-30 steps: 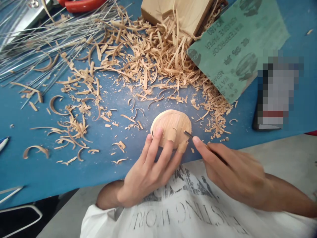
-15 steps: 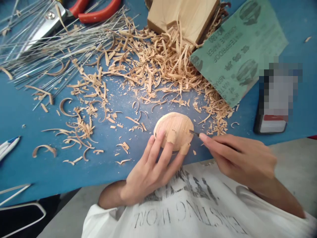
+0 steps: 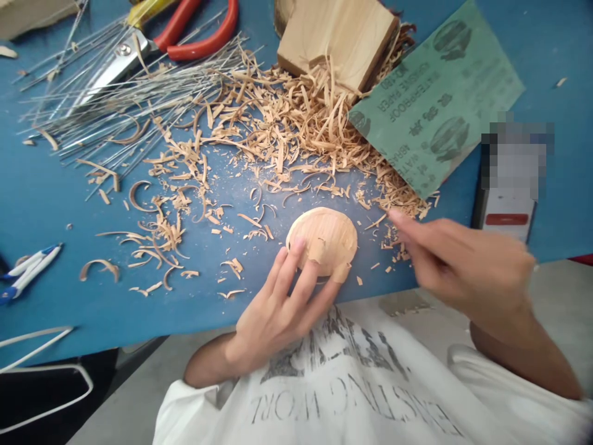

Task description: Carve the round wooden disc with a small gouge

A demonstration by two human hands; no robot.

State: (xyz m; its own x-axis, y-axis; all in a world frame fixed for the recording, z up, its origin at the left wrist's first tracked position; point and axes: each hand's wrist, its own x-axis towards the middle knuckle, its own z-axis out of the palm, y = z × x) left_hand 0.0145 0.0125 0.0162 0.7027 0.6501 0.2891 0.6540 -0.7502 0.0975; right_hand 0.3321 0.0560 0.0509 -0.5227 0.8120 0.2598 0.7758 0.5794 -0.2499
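Note:
A pale oval wooden disc lies near the table's front edge, its face marked with fine cuts. My left hand grips it from the near-left side, with fingers spread over the top; tan tape wraps two fingertips. To the right of the disc and apart from it, my right hand is closed around a slim carving tool. That tool is almost wholly hidden by the fingers and motion blur now; its dark metal tip showed earlier. Wood shavings spread beyond the disc, and some lie beneath my right fingertips.
A wooden block sits at the back, beside green sandpaper. Red-handled snips rest on thin metal wires at the back left. A partly pixelated phone-like object is at right; pens lie left.
My right hand has pulled the carving tool away from the disc, up and to the right. My left hand keeps its hold on the disc. The view has shifted slightly.

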